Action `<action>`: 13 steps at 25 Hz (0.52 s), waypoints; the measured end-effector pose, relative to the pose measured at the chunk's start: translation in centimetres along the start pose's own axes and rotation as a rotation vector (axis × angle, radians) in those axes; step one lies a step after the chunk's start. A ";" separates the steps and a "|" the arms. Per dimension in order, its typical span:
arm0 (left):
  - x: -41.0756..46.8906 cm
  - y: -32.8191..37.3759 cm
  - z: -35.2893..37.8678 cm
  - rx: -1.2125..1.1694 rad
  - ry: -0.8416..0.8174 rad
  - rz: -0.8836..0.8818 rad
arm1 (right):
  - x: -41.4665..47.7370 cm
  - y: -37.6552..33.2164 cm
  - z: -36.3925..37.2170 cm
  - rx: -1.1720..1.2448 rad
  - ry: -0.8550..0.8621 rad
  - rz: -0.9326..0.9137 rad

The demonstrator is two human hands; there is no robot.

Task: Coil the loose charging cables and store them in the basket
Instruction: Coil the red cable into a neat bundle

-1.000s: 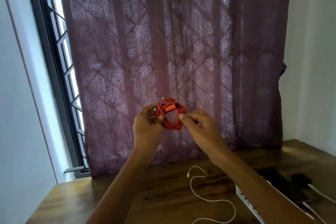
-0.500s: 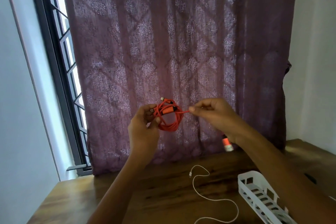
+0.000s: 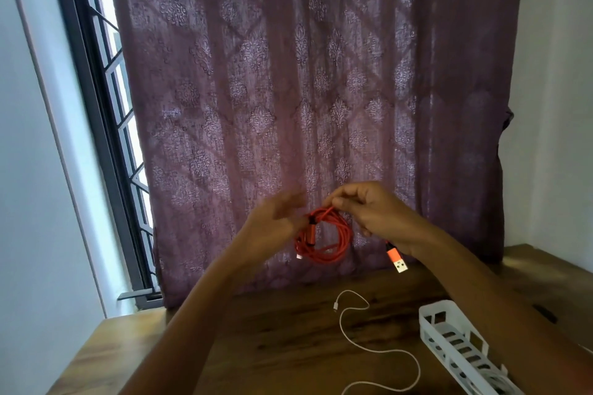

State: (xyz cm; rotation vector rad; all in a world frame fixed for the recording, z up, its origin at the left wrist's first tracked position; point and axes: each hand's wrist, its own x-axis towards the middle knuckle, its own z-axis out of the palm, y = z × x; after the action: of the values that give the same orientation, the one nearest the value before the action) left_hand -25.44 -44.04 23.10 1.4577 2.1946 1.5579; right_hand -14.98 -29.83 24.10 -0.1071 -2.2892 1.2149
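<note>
Your right hand (image 3: 378, 218) pinches the red cable coil (image 3: 330, 242); your left hand (image 3: 272, 224) is blurred, so its fingers cannot be told. The white basket (image 3: 436, 307) holds 1 coiled white cable (image 3: 494, 386).

Both forearms reach up from the bottom and angle in toward each other, hands raised close together. Left hand (image 3: 272, 223) is pretty motion-blurred: fingers look loosely spread and pointing up, can't tell if it's gripping anything. Right hand (image 3: 372, 212) is knuckles-up, wrist bent, thumb and fingertips curled together pinching the top of the red cable (image 3: 345, 236)
</note>
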 end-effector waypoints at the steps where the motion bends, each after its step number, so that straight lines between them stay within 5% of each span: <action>1: 0.2 0.1 -0.1 0.136 -0.032 0.033 | 0.1 0.1 0.0 -0.001 -0.017 -0.016; 4: 0.1 0.1 -0.1 0.348 -0.075 0.102 | 0.2 0.4 -0.2 -0.015 -0.008 -0.093; 8: 0.0 -0.5 0.5 0.175 0.037 0.063 | 0.3 1.5 -0.4 -0.127 0.186 -0.263; 13: -0.2 -0.9 1.6 -0.061 0.160 -0.030 | 0.0 3.0 0.7 0.023 0.295 -0.171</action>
State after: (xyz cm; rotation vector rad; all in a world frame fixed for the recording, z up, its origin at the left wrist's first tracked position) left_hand -25.04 -43.06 21.59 1.3202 2.2193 1.7720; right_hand -15.88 -28.60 21.39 -0.0753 -1.9857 1.0607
